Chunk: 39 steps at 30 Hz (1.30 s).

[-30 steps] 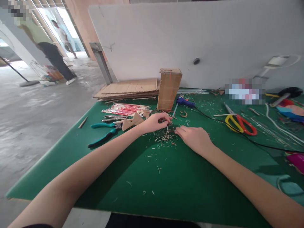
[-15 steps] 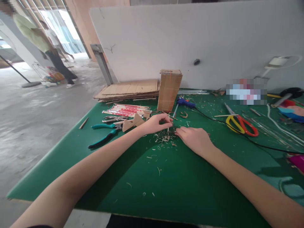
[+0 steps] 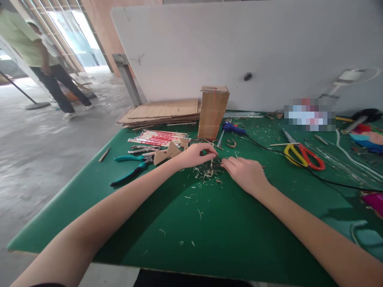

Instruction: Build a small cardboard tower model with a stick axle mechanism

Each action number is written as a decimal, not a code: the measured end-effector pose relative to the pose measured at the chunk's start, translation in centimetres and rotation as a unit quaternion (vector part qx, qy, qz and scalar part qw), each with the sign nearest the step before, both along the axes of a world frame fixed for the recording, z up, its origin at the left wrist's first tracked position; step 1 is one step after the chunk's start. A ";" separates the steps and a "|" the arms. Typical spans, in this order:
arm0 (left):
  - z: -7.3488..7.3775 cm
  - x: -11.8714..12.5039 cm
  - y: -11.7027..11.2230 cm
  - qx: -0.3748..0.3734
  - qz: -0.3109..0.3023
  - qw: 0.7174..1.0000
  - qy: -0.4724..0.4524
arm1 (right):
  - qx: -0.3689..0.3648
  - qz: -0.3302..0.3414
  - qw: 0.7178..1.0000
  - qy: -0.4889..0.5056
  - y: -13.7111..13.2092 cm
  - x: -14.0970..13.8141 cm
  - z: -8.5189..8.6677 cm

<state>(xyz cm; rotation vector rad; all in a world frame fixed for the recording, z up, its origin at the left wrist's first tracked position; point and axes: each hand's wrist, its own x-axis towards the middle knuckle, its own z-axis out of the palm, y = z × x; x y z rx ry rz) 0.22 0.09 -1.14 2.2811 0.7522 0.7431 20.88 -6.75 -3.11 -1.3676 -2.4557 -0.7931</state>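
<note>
Green worktop [image 3: 227, 231] up front, little pale shavings [image 3: 207, 172] heaped partway in. Our right hand [image 3: 247, 173]: fingertips bunched together, can't really tell what that grip has. Our left hand [image 3: 196, 154]: thumb and fingers pinched on thin pale stick [image 3: 212, 161], roughly upright over shavings. Pliers [image 3: 131, 175] off left, scissors [image 3: 298, 150] off right. Further back: standing cardboard box [image 3: 213, 113], then white panel [image 3: 191, 52].

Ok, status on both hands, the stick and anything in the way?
Left grip on thin pale stick, roughly upright. Right grip close by, hold unclear. Shavings cluttering the green tabletop around the stick's lower end.
</note>
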 end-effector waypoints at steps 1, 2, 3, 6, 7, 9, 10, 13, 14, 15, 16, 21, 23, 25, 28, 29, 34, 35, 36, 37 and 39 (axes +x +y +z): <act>0.1 0.0 0.0 0.012 0.000 1.000 0.006 | 0.013 -0.007 1.000 0.004 0.0 0.0 -0.1; 0.1 0.0 0.0 0.024 0.000 1.000 0.010 | 0.021 -0.015 1.000 0.009 0.0 -0.1 -0.2; 0.2 0.0 0.0 0.034 0.000 0.999 0.013 | 0.022 -0.020 0.999 0.012 0.0 -0.1 -0.2; 0.2 0.0 0.2 0.043 0.006 0.999 0.019 | -0.009 -0.031 0.999 0.015 0.1 -0.3 -0.1; 0.1 -0.1 0.3 0.041 0.010 0.999 0.019 | -0.026 -0.030 0.999 0.012 0.1 -0.3 0.0; 0.1 -0.1 0.3 0.037 0.012 0.999 0.020 | -0.058 -0.024 0.998 0.004 0.0 -0.3 0.2; 0.1 -0.1 0.3 0.036 0.010 0.999 0.019 | -0.068 -0.019 0.998 0.002 -0.1 -0.3 0.3; 0.3 0.0 0.0 0.044 0.005 0.999 0.011 | -0.061 -0.003 0.998 0.006 -0.2 -0.3 0.2; 0.4 0.0 -0.1 0.048 0.004 0.999 0.009 | -0.048 -0.004 0.999 0.009 -0.2 -0.2 0.1; 0.4 0.0 -0.1 0.052 0.002 0.999 0.006 | -0.032 -0.009 0.999 0.012 -0.1 -0.2 0.1; 0.5 0.1 -0.1 0.056 -0.001 0.998 0.006 | -0.018 -0.016 1.000 0.014 -0.1 -0.2 0.0; 0.4 0.1 0.1 0.073 -0.003 0.997 0.012 | -0.036 -0.029 0.999 0.003 0.0 -0.3 0.2; 0.4 0.1 0.2 0.079 0.002 0.997 0.014 | -0.069 -0.016 0.997 -0.006 0.0 -0.3 0.4; 0.5 0.1 0.1 0.085 0.003 0.996 0.016 | -0.087 -0.006 0.996 -0.010 0.0 -0.3 0.5; 0.7 0.2 -0.2 0.095 0.007 0.995 0.022 | -0.071 -0.003 0.998 0.000 0.1 -0.2 0.4; 0.7 0.3 -0.3 0.099 0.008 0.995 0.025 | -0.056 -0.008 0.998 0.007 0.2 -0.2 0.4; 0.2 0.4 -0.1 0.120 0.005 0.993 0.021 | -0.062 -0.028 0.998 0.005 0.2 -0.1 0.5; 0.1 0.4 0.0 0.121 0.004 0.993 0.017 | -0.082 -0.024 0.996 -0.007 0.2 -0.1 0.6; 0.0 0.4 0.1 0.121 0.004 0.992 0.015 | -0.097 -0.020 0.995 -0.017 0.1 -0.1 0.7; 0.0 0.4 0.1 0.121 0.003 0.993 0.015 | -0.105 -0.017 0.994 -0.022 0.0 -0.1 0.7; 0.0 0.4 0.1 0.122 0.000 0.992 0.019 | -0.097 -0.017 0.995 -0.018 -0.1 -0.1 0.7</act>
